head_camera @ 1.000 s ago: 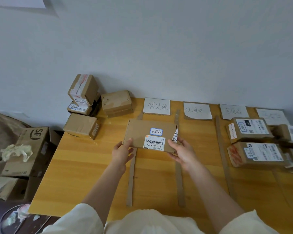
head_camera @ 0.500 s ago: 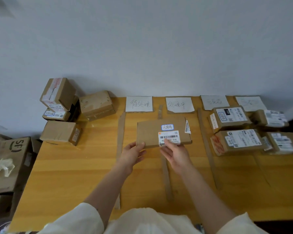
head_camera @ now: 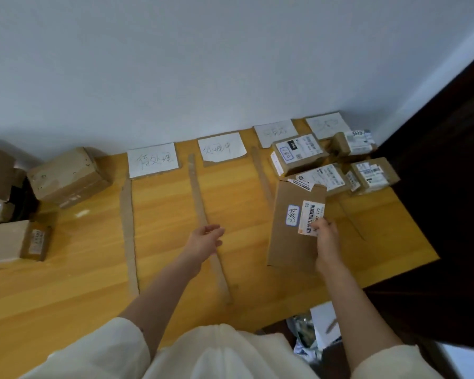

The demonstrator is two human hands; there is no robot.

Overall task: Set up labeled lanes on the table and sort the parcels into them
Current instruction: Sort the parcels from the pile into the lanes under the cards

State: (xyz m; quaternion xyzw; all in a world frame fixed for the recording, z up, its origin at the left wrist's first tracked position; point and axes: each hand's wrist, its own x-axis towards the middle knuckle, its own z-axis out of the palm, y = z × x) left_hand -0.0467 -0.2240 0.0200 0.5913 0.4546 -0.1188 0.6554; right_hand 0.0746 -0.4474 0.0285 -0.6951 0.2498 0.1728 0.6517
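A flat brown parcel [head_camera: 290,231] with a barcode label and a blue-edged sticker is turned lengthwise in the third lane, just in front of the labelled parcels [head_camera: 298,153] there. My right hand [head_camera: 326,236] grips its right edge, thumb on the barcode label. My left hand [head_camera: 205,239] hovers open over the cardboard strip [head_camera: 200,203] between the first two lanes, touching nothing. White handwritten lane cards [head_camera: 153,160] lie along the wall. Cardboard strips [head_camera: 127,228] mark the lanes on the wooden table [head_camera: 66,283].
Unsorted brown boxes [head_camera: 69,176] stand at the table's far left, one [head_camera: 14,240] nearer me. More labelled parcels [head_camera: 372,173] fill the rightmost lane by the table's right edge. Dark floor and bags [head_camera: 312,332] lie below right.
The flat parcel has moved right from the middle lanes into the third lane and rotated lengthwise. My left hand has let go of it; my right hand carries it alone. The view swung right.
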